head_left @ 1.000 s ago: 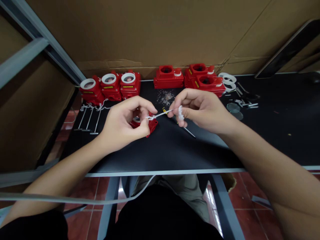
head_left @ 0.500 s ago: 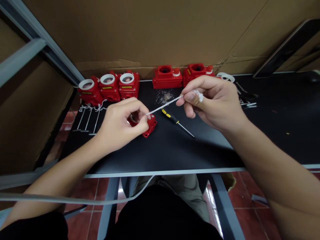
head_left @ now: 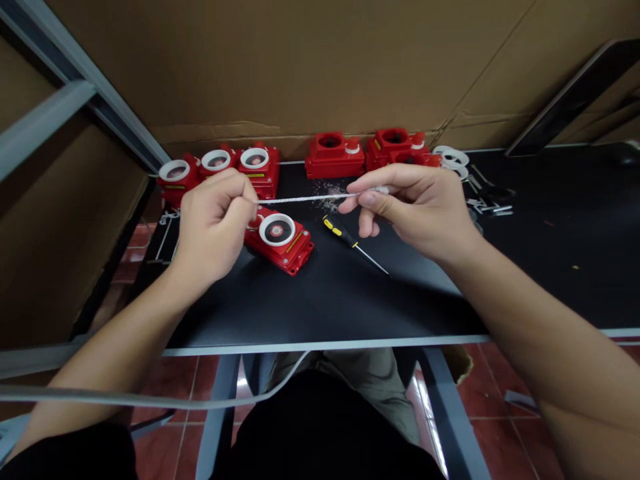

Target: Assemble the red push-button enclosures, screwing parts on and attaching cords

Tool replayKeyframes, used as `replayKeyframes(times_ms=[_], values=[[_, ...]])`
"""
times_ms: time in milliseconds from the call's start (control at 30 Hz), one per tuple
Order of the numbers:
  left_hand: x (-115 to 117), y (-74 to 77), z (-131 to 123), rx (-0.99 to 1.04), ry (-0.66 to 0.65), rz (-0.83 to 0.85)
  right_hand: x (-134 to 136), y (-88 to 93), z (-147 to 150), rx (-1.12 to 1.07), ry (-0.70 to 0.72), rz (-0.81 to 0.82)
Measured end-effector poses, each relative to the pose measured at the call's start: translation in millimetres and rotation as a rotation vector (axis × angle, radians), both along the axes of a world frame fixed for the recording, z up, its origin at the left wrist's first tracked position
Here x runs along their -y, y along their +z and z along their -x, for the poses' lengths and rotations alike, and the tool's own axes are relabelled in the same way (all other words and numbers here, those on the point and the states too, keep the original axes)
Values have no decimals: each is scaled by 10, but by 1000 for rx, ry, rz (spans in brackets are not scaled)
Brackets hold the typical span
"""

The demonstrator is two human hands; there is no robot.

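Observation:
A thin white string [head_left: 305, 198] is stretched taut and level between my two hands above the black table [head_left: 350, 300]. My left hand [head_left: 213, 223] pinches its left end, my right hand [head_left: 415, 207] pinches its right end between thumb and forefinger. Just below the string lies a red box [head_left: 280, 240] with a white ring around a round window on top, tilted on the table and touching neither hand. A small screwdriver [head_left: 353, 244] with a yellow and black handle lies to its right, under my right hand.
Three red boxes with white rings [head_left: 217, 167] stand at the back left, open red boxes [head_left: 370, 152] at the back centre. White rings [head_left: 453, 160] and small metal parts [head_left: 490, 203] lie back right. Thin metal rods [head_left: 167, 240] lie at the left edge. A cardboard wall [head_left: 325, 67] stands behind.
My left hand has lifted off the red box and moved left and up. My right hand has drawn the bunched string out, so it now runs straight and level between both hands.

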State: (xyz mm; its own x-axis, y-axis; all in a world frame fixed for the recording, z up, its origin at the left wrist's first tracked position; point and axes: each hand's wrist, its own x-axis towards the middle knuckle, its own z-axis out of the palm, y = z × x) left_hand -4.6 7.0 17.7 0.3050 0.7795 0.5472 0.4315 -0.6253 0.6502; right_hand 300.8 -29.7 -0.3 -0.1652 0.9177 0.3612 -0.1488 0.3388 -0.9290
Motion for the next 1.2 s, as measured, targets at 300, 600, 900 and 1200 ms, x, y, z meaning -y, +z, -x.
replayKeyframes(times_ms=[300,600,900,1200], values=[[-79,25,48,148,14,-65,41,14,-22,79,48,-50],[-254,-43,112,261,20,-26,-14,71,-204,174,125,-23],[-279,-75,120,165,49,-44,-68,83,-290,232,-113,-123],[-161,-43,115,-34,14,-101,-35,48,-231,228,-24,-150]])
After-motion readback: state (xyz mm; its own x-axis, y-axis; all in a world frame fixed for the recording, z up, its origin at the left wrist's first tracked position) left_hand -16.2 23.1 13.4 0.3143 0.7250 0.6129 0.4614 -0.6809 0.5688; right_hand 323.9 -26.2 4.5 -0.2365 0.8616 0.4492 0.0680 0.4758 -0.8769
